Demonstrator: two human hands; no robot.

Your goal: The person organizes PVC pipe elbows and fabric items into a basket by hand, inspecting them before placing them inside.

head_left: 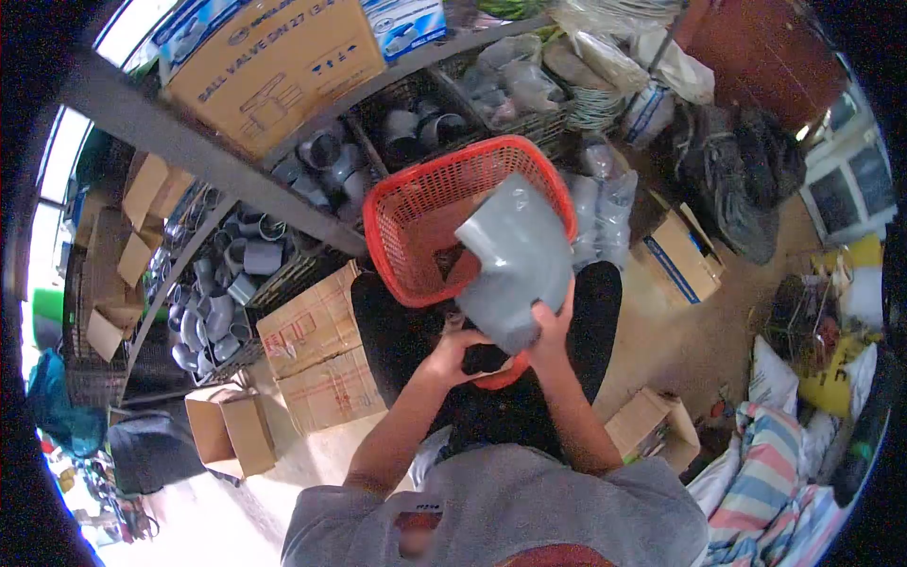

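Right hand [553,331] fingers around grey elbow [515,260] over red basket [416,203], left hand [463,354] fingers closed on its rim, cartons [316,354] alongside

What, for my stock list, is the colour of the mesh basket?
The basket is red; head view shows it.

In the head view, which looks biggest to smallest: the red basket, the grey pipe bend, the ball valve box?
1. Red basket and ball valve box: about alike; the box is cut off at the top edge.
2. Grey pipe bend: smallest, though nearer the camera, so maybe flattered.
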